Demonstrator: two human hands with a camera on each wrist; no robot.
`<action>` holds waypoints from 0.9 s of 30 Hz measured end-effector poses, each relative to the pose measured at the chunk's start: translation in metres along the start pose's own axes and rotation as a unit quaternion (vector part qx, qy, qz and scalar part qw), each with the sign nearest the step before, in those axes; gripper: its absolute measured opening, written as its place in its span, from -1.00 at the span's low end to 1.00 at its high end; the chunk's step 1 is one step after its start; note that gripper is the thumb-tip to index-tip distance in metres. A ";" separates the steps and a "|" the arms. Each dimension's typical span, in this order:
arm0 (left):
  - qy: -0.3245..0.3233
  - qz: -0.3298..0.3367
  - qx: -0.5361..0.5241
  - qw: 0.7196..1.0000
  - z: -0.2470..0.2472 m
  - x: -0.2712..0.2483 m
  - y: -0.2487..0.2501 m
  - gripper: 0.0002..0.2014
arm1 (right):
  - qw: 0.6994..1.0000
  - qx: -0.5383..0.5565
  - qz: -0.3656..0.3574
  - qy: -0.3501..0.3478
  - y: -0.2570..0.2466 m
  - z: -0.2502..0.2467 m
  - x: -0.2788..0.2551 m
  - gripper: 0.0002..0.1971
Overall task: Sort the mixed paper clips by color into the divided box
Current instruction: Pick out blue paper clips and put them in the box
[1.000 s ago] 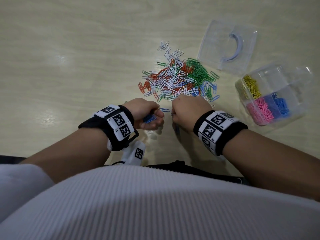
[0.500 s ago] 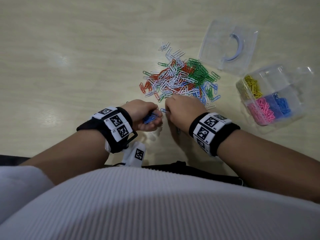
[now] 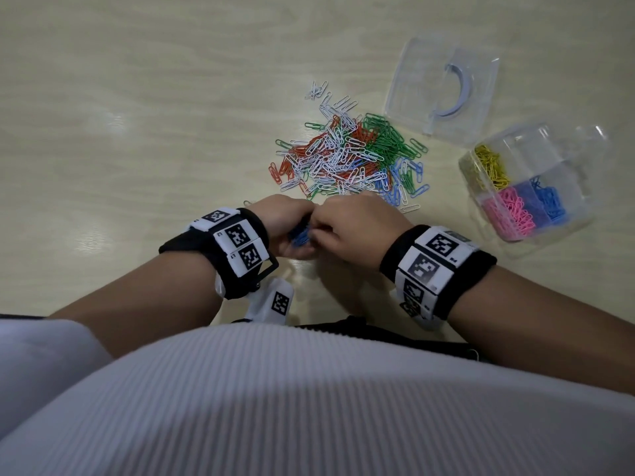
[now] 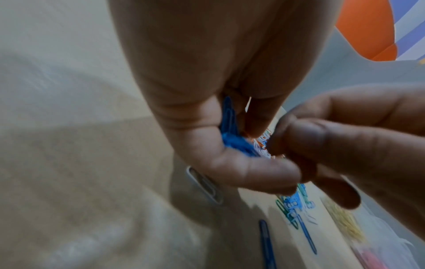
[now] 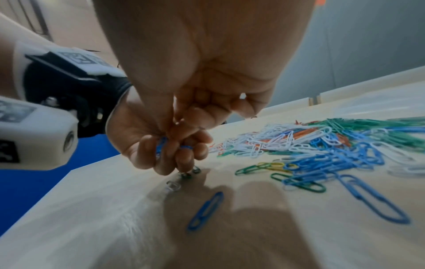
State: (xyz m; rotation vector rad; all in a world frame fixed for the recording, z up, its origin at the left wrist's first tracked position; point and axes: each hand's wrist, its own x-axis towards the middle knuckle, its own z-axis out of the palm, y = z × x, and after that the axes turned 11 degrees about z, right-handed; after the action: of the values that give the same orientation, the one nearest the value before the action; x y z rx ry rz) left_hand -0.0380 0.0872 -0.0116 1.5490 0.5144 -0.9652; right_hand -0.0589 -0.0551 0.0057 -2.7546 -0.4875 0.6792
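Observation:
My left hand (image 3: 294, 231) grips a small bunch of blue paper clips (image 3: 302, 236), seen up close in the left wrist view as blue paper clips (image 4: 232, 140) between thumb and curled fingers. My right hand (image 3: 321, 229) meets it, and its thumb and forefinger (image 4: 306, 143) pinch at the edge of that bunch. The mixed pile (image 3: 347, 156) of white, red, green and blue clips lies just beyond both hands. The clear divided box (image 3: 563, 214) stands at the right with yellow, pink and blue clips in separate compartments.
The box's clear lid (image 3: 443, 87) lies beyond the pile at the right. Loose clips lie near the hands: a blue one (image 5: 205, 211), a bigger-looking blue one (image 5: 372, 198) and a white one (image 4: 204, 185). The table edge runs close to my body.
My right hand has moved left from the near edge of the pile to my left hand and now pinches at the blue bunch. The left hand has stayed put.

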 end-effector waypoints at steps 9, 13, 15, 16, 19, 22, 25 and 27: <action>-0.023 -0.028 0.000 0.999 0.008 -0.002 0.004 -0.64 | 0.989 -0.074 0.121 -0.051 0.015 0.029 -0.019 -0.70; -0.025 -0.012 0.036 0.999 0.015 -0.003 0.007 -0.64 | 0.987 -0.094 0.121 -0.039 0.012 0.033 -0.021 -0.75; -0.030 -0.013 0.045 0.998 0.019 -0.001 0.007 -0.64 | 0.988 -0.087 0.125 -0.024 0.015 0.030 -0.025 -0.76; -0.033 -0.013 0.050 0.998 0.020 0.000 0.006 -0.64 | 0.989 -0.063 0.135 -0.002 0.018 0.026 -0.028 -0.77; -0.045 0.000 0.063 0.997 0.026 0.001 0.005 -0.68 | 0.988 0.045 0.131 0.064 0.024 0.014 -0.033 -0.79; -0.058 0.024 0.068 0.996 0.036 0.003 0.006 -0.78 | 0.994 0.088 0.058 0.043 0.025 0.006 -0.032 -0.79; -0.089 -0.003 0.042 0.995 0.041 0.007 0.008 -0.74 | 0.975 0.162 0.123 0.093 0.040 0.002 -0.033 -0.82; -0.085 -0.026 0.023 0.996 0.042 0.010 0.007 -0.69 | 0.963 0.136 0.219 0.079 0.059 0.002 -0.037 -0.86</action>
State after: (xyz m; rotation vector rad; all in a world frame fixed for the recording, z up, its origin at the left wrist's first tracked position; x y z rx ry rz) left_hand -0.0393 0.0432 -0.0148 1.4851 0.4170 -1.1450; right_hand -0.0755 -0.1219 -0.0008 -2.6332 0.2436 0.5578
